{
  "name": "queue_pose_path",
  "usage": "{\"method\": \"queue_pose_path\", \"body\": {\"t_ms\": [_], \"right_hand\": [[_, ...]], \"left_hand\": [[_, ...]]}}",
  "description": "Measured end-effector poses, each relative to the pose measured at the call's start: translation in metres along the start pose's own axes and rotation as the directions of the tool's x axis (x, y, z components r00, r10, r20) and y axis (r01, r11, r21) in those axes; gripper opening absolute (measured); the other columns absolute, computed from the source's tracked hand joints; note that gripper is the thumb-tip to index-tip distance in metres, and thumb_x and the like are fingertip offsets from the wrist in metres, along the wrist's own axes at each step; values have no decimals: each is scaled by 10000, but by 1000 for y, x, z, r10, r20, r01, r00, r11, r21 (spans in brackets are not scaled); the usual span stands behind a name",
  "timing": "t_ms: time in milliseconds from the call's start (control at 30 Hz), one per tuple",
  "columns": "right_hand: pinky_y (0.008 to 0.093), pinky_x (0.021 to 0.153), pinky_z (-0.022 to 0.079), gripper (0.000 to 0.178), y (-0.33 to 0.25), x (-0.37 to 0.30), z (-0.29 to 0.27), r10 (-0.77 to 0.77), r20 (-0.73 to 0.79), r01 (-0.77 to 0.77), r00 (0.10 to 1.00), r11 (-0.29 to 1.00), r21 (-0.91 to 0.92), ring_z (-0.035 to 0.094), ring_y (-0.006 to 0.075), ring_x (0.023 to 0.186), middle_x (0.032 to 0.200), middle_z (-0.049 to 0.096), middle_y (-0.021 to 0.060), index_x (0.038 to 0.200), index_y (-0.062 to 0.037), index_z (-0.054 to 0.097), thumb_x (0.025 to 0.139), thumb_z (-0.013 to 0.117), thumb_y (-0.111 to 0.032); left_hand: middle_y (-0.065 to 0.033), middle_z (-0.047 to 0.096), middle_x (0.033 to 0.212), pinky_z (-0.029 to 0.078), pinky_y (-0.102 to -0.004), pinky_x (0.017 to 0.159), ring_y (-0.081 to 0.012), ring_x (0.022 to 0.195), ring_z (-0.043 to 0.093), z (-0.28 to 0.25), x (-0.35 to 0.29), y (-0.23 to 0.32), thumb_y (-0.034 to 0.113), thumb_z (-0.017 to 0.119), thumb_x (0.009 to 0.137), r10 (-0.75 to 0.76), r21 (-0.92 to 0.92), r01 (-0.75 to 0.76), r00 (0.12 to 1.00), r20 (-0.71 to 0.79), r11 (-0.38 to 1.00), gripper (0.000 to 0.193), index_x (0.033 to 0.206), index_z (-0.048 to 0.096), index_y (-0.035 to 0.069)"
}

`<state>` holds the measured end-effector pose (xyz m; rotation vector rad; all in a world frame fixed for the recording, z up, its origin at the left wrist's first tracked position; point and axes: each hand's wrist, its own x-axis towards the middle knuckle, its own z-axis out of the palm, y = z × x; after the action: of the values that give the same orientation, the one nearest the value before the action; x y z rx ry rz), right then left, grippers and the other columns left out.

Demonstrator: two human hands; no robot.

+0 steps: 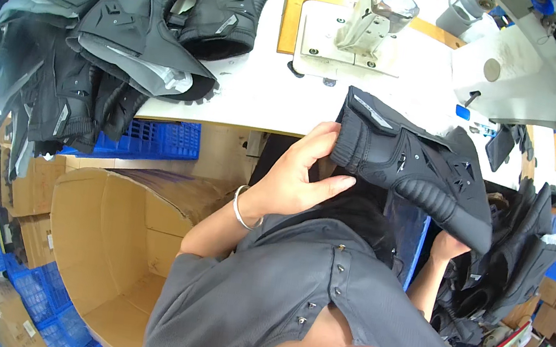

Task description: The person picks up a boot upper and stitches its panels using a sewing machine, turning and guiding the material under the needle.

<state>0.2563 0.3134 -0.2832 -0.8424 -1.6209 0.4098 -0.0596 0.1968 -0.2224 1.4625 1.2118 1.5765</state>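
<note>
A black boot upper (420,164), with a ribbed collar at its left end and a padded, ridged panel along its lower side, is held tilted in front of the white table. My left hand (299,176) grips the ribbed end; its fingertips go behind the edge and the thumb is beneath. At the lower right end, my right hand (449,247) supports the piece from below, most of its fingers hidden behind it. On the table's left lies a pile of similar black boot uppers (129,20), some showing grey lining.
Beyond the held piece, a sewing machine (367,31) stands on the white table (246,92). A large open cardboard box (107,242) is at my left, near blue crates (163,139). More black pieces (522,241) hang at my right.
</note>
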Motion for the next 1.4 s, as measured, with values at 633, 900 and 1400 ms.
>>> {"method": "queue_pose_path", "body": {"t_ms": [633,900,1400], "right_hand": [[288,900,435,407,-57,99,21,93,161,-118,983,981,156,562,169,992,1101,596,94,1178,64,530,812,671,-41],[274,911,434,601,-84,114,25,289,401,-323,869,946,18,564,177,1032,1163,581,139,1335,71,374,771,582,91],[261,842,461,480,-42,94,60,449,467,-571,761,806,156,588,132,926,1056,612,70,1265,0,471,805,607,-10]], "left_hand": [[-78,626,1077,467,-293,896,-136,983,588,-9,5,11,-10,659,826,-144,-234,109,980,-140,966,384,1185,530,-54],[52,554,897,399,-173,754,-16,830,464,-12,-2,15,166,504,969,-224,-519,65,942,-250,852,224,1035,581,-34],[20,577,964,395,-190,867,-42,916,508,-13,3,-19,234,432,1003,-379,-624,140,886,-269,769,378,1179,538,-83]]}}
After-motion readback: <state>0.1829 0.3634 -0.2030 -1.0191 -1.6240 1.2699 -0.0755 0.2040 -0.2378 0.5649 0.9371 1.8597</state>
